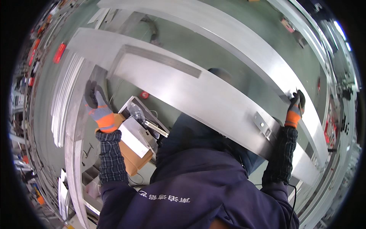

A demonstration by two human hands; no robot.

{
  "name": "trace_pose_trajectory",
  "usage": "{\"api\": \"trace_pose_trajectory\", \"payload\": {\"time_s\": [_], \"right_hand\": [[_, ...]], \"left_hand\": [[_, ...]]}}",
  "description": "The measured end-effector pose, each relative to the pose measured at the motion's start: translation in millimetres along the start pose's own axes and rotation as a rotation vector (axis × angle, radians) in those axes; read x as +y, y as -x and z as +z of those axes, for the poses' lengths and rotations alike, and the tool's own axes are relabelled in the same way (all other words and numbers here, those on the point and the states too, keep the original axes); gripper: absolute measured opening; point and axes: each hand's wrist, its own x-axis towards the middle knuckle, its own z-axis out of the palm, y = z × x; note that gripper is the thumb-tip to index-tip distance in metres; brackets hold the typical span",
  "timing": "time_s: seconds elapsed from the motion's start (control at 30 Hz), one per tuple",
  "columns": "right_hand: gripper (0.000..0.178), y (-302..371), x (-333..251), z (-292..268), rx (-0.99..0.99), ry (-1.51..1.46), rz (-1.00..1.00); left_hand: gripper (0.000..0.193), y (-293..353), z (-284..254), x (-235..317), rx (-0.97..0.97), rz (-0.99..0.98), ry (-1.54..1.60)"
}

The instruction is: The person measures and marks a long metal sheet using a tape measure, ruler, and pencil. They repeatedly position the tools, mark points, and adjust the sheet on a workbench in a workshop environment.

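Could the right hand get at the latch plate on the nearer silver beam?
Probably yes: the latch plate sits uncovered on the nearer silver beam, and nothing visible blocks the right hand, which is at the farther beam.

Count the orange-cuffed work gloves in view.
2: the left work glove beside the long metal beam at picture left, and the right work glove at the far silver beam. Others may be hidden in the rim clutter.

far beam [257,51] — smooth, satiny metal | carton [134,159] — matt cardboard | jacket [228,189]: matt cloth
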Motion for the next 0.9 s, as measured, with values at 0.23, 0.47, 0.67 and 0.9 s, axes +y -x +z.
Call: {"api": "trace_pose_trajectory", "payload": {"time_s": [0.23, 0.47, 0.67, 0.9], "right_hand": [[0.027, -1.7, -9.3, 4.0, 0.009, -0.117, 0.012], [0.027, 5.2, -17.8, 2.7, 0.008, -0.082, 0.019], [0.032, 2.2, -33.3, 4.6, 0.015, -0.137, 0.102], [0.037, 3.8, -20.3, 3.7, -0.043, -0.147, 0.090]], "left_hand": [[0.052, 10.0, 108.9, 86.9, -0.437, 0.292, -0.249], [0.057, -50.2, 109.0, 60.5, -0.454, 0.289, -0.703], [0.056, 19.0, 145.9, 104.9, -0.813, 0.330, -0.306], [0.042, 65.8, 141.4, 145.8, -1.229, -0.064, -0.054]]}}
